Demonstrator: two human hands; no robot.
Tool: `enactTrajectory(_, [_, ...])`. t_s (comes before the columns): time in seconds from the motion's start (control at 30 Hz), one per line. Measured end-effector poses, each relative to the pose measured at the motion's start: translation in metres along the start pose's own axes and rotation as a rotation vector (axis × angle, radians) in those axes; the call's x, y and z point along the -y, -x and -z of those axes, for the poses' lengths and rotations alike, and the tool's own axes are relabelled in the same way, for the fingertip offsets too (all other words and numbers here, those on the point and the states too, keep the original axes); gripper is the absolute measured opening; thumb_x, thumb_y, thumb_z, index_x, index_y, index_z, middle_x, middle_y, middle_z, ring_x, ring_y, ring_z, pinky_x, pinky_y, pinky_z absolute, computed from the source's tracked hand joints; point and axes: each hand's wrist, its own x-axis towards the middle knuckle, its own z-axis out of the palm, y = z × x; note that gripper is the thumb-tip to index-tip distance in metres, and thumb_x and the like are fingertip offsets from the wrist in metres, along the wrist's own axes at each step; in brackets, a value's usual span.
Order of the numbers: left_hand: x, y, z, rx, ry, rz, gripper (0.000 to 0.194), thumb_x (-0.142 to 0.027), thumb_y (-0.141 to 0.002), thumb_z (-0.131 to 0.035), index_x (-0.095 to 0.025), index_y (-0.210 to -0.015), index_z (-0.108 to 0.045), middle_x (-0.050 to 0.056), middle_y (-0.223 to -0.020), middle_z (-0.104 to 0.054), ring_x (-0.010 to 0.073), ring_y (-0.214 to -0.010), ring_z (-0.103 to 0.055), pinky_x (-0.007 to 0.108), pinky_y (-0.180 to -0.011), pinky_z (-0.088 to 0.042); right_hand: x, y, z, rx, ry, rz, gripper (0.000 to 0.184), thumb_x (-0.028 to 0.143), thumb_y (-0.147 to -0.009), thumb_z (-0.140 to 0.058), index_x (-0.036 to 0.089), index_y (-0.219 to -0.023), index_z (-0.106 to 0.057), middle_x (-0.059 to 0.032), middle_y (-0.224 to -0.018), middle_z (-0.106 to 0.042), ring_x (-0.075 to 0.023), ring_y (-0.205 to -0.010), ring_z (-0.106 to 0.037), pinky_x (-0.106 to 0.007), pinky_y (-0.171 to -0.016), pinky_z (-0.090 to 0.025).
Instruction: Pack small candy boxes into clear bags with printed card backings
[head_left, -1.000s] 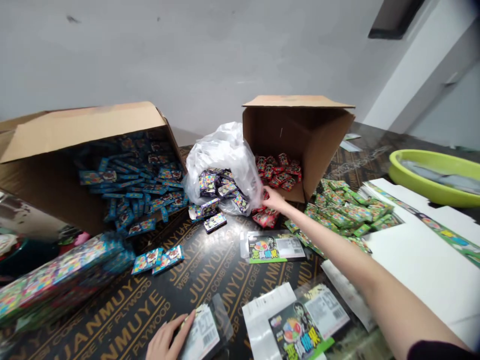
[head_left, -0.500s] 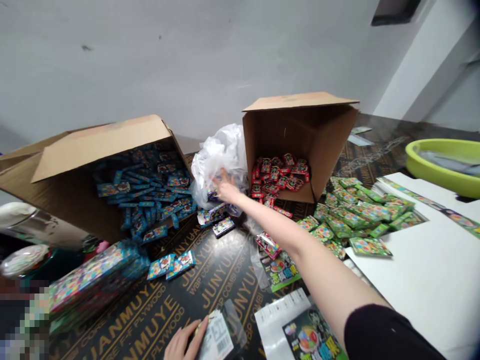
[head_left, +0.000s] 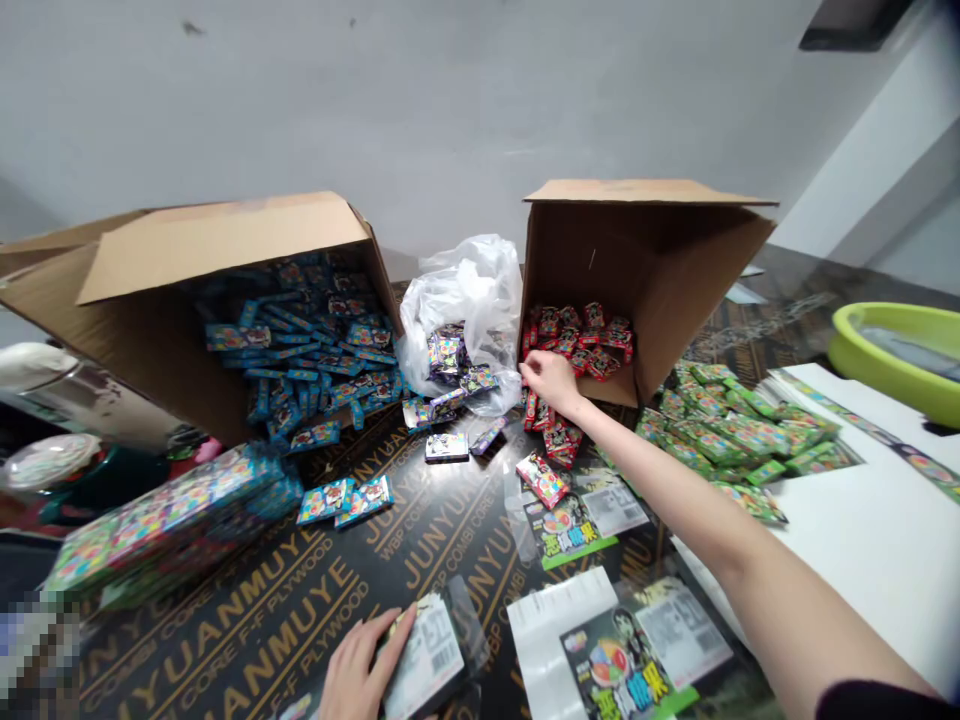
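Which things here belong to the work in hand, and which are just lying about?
Seemingly in use:
left hand, on a labelled packet
right hand, by red packets
plastic bag with purple packets

Seemingly lying about:
yellow-green basin
white sheets

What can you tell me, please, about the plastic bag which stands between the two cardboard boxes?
The plastic bag is whitish and see-through, of thin, crumpled film. It sits on the dark board between the left box and the right box, its mouth open towards the viewer. Dark, colourful packs lie inside and spill out at the mouth. The right hand is close to its lower right edge; whether they touch, I cannot tell.
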Motion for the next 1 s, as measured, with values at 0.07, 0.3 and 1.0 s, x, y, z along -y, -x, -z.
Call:
enactTrajectory(0.07, [-0.001, -0.003, 0.004, -0.020, -0.018, -0.034, 0.075, -0.050, -0.063, -0.060, -0.028, -0.131, -0.038, 0.008, -0.114, -0.056, 0.0270, -0.102, -0.053, 0.039, -0.089, -0.041, -0.019, 0.018, 0.010, -0.017, -0.032, -0.039, 0.036, 0.043, -0.083, -0.044, 0.015, -0.100, -0.059, -0.0117, -0.096, -0.064, -0.0236, -0.089, -0.059, -0.034, -0.079, -0.041])
enactTrajectory(0.3, [-0.015, -0.006, 0.023, 0.148, 0.039, 0.052, 0.071, -0.038, -0.066, -0.062, -0.028, -0.132, -0.038, 0.008, -0.120, -0.052, 0.0274, -0.108, -0.049, 0.042, -0.091, -0.042, -0.034, 0.069, 0.005, 0.037, -0.274, 0.036, 0.063, 0.030, -0.049, -0.076, 0.019, -0.109, -0.058, -0.0074, -0.108, -0.061, -0.0249, -0.099, -0.056, -0.037, -0.087, -0.041])
enactTrajectory(1.0, [-0.105, -0.040, 0.074, -0.180, 1.560, 0.870, 0.065, -0.024, -0.057, -0.077, -0.012, -0.114, -0.047, -0.002, -0.063, -0.062, 0.0076, -0.049, -0.053, 0.017, -0.046, -0.038, 0.140, 0.298, 0.048, 0.169, -0.622, 0.281, 0.037, 0.043, -0.066, -0.070, 0.031, -0.100, -0.064, -0.0082, -0.119, -0.049, -0.0291, -0.111, -0.046, -0.048, -0.094, -0.037])
